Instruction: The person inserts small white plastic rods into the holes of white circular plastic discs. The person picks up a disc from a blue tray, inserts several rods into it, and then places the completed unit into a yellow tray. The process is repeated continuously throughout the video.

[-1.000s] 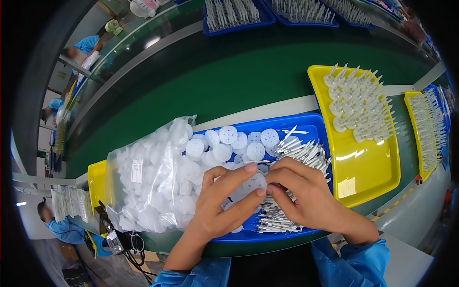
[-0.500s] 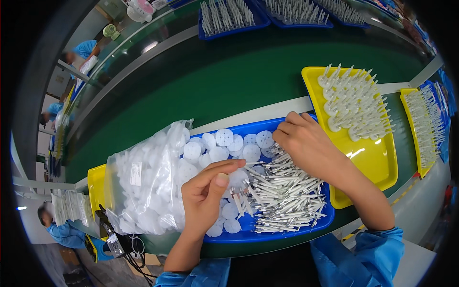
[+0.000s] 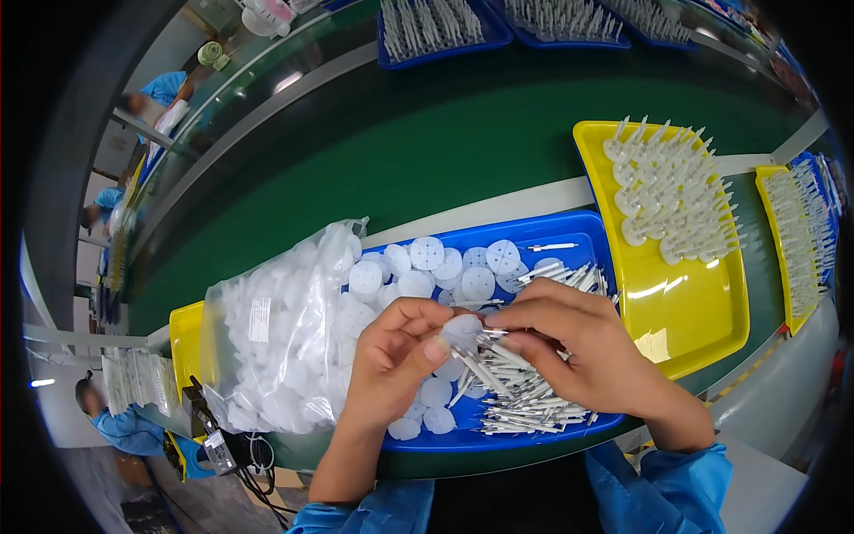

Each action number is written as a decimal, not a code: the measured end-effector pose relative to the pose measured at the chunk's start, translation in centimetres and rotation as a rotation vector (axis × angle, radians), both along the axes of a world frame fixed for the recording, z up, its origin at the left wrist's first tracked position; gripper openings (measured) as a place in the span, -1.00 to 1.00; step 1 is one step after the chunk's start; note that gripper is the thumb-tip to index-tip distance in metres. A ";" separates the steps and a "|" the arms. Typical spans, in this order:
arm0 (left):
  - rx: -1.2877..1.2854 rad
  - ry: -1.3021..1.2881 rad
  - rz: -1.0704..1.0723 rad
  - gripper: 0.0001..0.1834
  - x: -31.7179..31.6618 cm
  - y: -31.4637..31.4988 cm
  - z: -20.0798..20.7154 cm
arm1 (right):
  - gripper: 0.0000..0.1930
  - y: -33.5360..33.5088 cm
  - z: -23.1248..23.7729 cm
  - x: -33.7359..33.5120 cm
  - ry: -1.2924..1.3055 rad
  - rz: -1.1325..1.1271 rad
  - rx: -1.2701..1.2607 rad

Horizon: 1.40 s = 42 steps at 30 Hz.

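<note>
In front of me, over the blue tray point(image 3: 591, 233), my two hands meet. My left hand point(image 3: 396, 360) pinches a translucent white plastic disc point(image 3: 462, 331) between thumb and fingers. Against the disc's right side, my right hand point(image 3: 578, 347) has its thumb and forefinger closed on what looks like a thin white rod point(image 3: 493, 332), mostly covered by the fingers. Beneath the hands lies a heap of white rods with dark tips point(image 3: 525, 405). Loose round discs point(image 3: 427, 253) with small holes fill the tray's left and far parts.
At left, a clear plastic bag of discs point(image 3: 276, 356) leans into the tray. A yellow tray point(image 3: 685, 311) on the right carries rows of discs with upright rods point(image 3: 672, 191). Further filled trays point(image 3: 431, 31) stand at the far side. Black cables point(image 3: 253, 485) hang lower left.
My right hand has come from the tray's far edge toward my left hand, and the two now meet. A disc is now between the left fingers. The view has shifted slightly.
</note>
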<state>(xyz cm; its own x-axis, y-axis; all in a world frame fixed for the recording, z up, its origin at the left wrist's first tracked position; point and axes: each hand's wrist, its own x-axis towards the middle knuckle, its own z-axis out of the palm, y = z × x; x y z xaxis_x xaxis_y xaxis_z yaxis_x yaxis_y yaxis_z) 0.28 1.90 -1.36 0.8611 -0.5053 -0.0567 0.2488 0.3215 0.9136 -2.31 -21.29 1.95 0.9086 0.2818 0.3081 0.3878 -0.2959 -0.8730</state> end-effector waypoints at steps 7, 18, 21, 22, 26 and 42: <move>0.035 -0.122 0.064 -0.78 -0.1 -0.1 0.1 | -0.87 0.1 -0.3 0.0 0.020 -0.040 -0.023; 0.158 -0.376 0.078 -0.71 -0.5 -0.5 -0.2 | -0.87 0.1 -0.3 0.0 0.149 0.093 -0.119; 0.133 -0.361 0.039 -0.70 -0.3 -0.3 -0.3 | -0.88 0.2 -0.7 -0.2 0.106 0.063 -0.117; 0.117 -0.348 0.019 -0.71 -0.1 -0.1 -0.3 | -0.88 0.3 -0.7 -0.3 0.127 0.061 -0.094; 0.112 -0.337 -0.025 -0.72 0.2 0.1 -0.1 | -0.89 0.8 -0.8 -1.0 0.063 -0.008 -0.129; 0.398 -0.732 0.175 -0.60 -0.2 -0.5 0.6 | -0.87 1.3 -0.8 -0.5 -0.284 -0.132 -0.229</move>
